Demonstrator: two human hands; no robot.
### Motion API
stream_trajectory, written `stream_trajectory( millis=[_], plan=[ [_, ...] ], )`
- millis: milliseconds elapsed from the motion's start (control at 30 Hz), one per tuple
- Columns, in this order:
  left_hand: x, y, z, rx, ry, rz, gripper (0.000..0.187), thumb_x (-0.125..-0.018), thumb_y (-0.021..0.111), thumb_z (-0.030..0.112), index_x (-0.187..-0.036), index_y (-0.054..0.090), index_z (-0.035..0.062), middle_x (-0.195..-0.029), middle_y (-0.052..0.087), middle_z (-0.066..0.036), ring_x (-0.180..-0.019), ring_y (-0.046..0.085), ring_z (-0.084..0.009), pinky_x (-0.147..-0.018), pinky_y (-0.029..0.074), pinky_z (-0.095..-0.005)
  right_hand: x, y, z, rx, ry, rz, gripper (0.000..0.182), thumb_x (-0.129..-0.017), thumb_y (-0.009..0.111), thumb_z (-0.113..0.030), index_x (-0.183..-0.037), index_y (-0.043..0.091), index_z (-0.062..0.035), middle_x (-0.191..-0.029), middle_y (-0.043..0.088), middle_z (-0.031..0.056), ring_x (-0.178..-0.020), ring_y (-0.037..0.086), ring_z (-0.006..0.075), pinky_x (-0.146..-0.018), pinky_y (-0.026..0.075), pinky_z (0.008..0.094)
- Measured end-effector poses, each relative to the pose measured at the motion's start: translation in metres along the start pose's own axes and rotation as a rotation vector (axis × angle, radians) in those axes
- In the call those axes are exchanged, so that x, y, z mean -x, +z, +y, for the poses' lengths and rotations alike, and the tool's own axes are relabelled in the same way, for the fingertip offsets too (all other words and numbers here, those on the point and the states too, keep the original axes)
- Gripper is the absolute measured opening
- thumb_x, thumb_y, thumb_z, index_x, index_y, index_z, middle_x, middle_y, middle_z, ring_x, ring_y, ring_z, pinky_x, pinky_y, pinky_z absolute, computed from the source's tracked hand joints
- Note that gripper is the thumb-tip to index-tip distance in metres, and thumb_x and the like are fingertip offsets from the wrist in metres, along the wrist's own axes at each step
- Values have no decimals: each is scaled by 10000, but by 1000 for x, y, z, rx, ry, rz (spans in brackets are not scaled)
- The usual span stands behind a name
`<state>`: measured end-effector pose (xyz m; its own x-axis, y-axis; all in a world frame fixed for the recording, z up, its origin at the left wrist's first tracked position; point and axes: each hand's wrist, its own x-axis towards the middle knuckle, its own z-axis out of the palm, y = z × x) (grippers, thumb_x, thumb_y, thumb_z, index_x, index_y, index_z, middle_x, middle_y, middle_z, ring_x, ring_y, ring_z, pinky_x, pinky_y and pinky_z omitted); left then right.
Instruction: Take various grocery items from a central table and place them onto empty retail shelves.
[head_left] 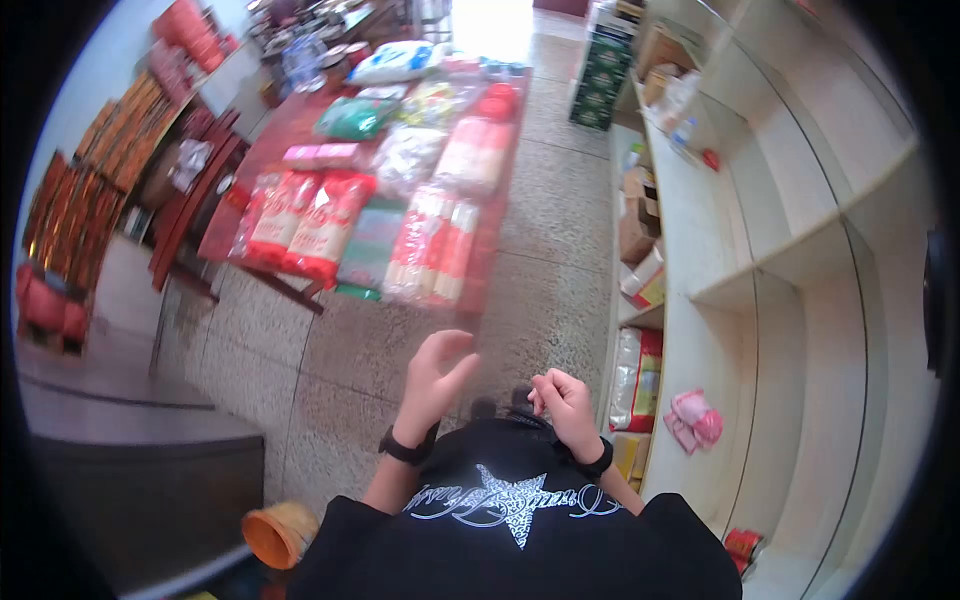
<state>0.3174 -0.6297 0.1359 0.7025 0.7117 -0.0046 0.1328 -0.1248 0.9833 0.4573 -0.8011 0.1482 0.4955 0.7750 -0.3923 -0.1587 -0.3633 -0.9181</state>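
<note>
In the head view my left hand (440, 368) is raised in front of my body, fingers bent and thumb apart, with nothing between them. To its right, my right hand (563, 402) is curled closed in front of my black shirt (470, 470), and no object shows in it. Neither hand touches anything. Ahead of the left hand is a red table (225, 232) covered with packaged goods. Nearest on it are clear packs with red and cream contents (432, 245), a grey-green pack (372, 245) and red bags (330, 225).
White shelving (690, 320) runs along my right, with a pink cloth item (693, 420) on one shelf. An orange bucket (280, 535) stands at lower left beside a dark grey box-shaped surface (140, 480). Stacked orange packs (70, 220) line the left wall.
</note>
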Motion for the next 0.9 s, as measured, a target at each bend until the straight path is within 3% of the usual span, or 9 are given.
stream_trajectory(
  millis=[200, 267, 300, 400, 467, 500, 533, 633, 900],
  plan=[
    [38, -17, -20, 83, -157, 281, 289, -845, 672, 120, -1104, 597, 16, -1083, 634, -73, -1014, 602, -171, -889, 468, -306, -36, 26, -3, 140, -233, -107, 165, -958, 530, -124, -826, 521, -26, -746, 561, 21, -729, 554, 81, -677, 442, 226],
    [46, -20, -19, 56, -156, 349, 284, -845, 667, 114, -1107, 601, 25, -1081, 628, -74, -1009, 598, -167, -887, 467, -302, -51, 20, -9, 186, -15, -370, 116, -954, 523, -99, -867, 516, -22, -790, 565, 24, -748, 557, 88, -702, 451, 236],
    [47, -22, -18, 58, -169, 392, 284, -845, 667, 114, -1107, 601, 25, -1081, 628, -74, -1009, 598, -167, -887, 467, -302, -58, 23, -12, 202, -13, -411, 116, -954, 523, -99, -867, 516, -22, -790, 565, 24, -748, 557, 88, -702, 451, 236],
    [44, -29, -11, -63, -209, 527, 285, -839, 669, 120, -1106, 608, 39, -1063, 614, -71, -1006, 588, -164, -875, 461, -307, -82, 34, -26, 139, -200, -427, 64, -936, 538, -70, -967, 517, -17, -853, 573, 26, -784, 556, 97, -747, 458, 248],
    [43, -34, -7, -89, -213, 591, 287, -839, 669, 120, -1106, 607, 37, -1070, 612, -69, -1010, 585, -165, -876, 458, -307, -93, 39, -42, 126, -313, -393, 140, -931, 537, -55, -1063, 508, -18, -912, 592, 36, -843, 568, 107, -789, 459, 252],
    [42, -36, -8, -114, -214, 632, 288, -838, 669, 120, -1106, 606, 35, -1076, 611, -68, -1014, 583, -165, -877, 455, -308, -104, 40, -47, 129, -317, -415, 140, -931, 537, -55, -1063, 508, -18, -912, 592, 36, -843, 568, 107, -789, 459, 252],
    [40, -37, -10, -99, -218, 674, 301, -808, 685, 113, -1088, 613, 29, -1069, 615, -120, -1012, 600, -244, -886, 463, -337, -113, 38, -51, 126, -308, -433, 163, -934, 533, -59, -1089, 504, -19, -937, 600, 43, -863, 575, 112, -796, 460, 253],
    [38, -39, -15, -120, -233, 734, 311, -840, 666, 120, -1132, 596, 39, -1093, 608, -66, -1017, 582, -171, -895, 445, -309, -126, 35, -51, 116, -278, -488, 173, -937, 529, -64, -1102, 508, -19, -970, 609, 47, -898, 582, 113, -807, 465, 257],
    [43, -54, -28, -84, -275, 834, 343, -847, 663, 127, -1171, 583, 46, -1108, 598, -75, -1034, 580, -178, -901, 453, -312, -144, 70, -45, 172, -194, -704, 131, -946, 524, -68, -1060, 534, -4, -992, 604, 44, -946, 580, 111, -844, 460, 259]
  ],
)
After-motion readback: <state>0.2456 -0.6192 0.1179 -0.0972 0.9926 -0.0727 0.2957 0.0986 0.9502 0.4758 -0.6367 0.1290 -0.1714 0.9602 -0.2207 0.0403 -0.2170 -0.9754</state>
